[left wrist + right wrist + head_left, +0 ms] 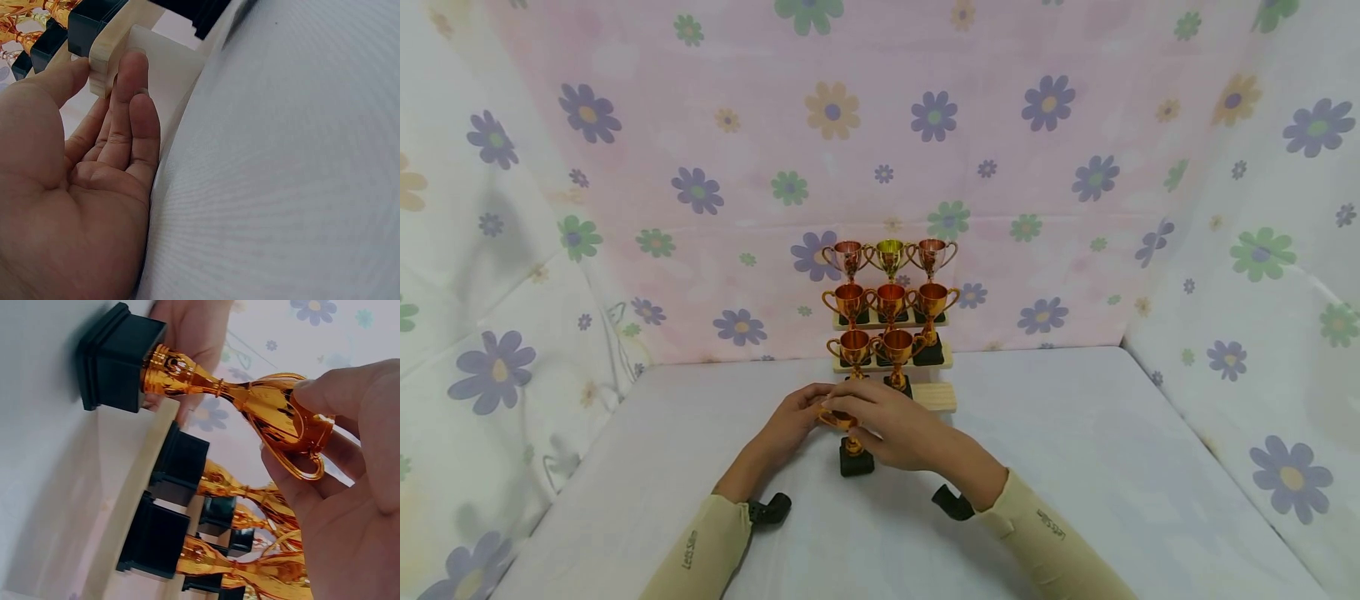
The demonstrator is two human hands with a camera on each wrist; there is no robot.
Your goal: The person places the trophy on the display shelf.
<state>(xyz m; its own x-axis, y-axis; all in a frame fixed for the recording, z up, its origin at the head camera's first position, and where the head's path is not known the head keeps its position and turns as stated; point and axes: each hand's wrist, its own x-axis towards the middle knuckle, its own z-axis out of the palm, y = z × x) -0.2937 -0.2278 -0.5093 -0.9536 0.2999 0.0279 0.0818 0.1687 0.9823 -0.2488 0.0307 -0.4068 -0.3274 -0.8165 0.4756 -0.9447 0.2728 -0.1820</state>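
Note:
My right hand (898, 425) grips a small gold trophy cup (275, 412) by its bowl and handle, thumb on one side and fingers on the other. The cup's square black base (856, 462) shows below the hand, in front of the stepped display stand. My left hand (793, 421) pinches the left end of the stand's front wooden board (103, 62) between thumb and fingers. In the right wrist view, two trophies (156, 537) stand side by side on that front board. The head view shows a bare piece of the front board (934, 397) at its right end.
More gold and reddish trophies fill the stand's upper steps, including a middle-row cup (931, 302) and a yellower top-row cup (890, 258). A white cloth (1060, 467) covers the table. Flower-patterned fabric (880, 108) hangs behind and at both sides.

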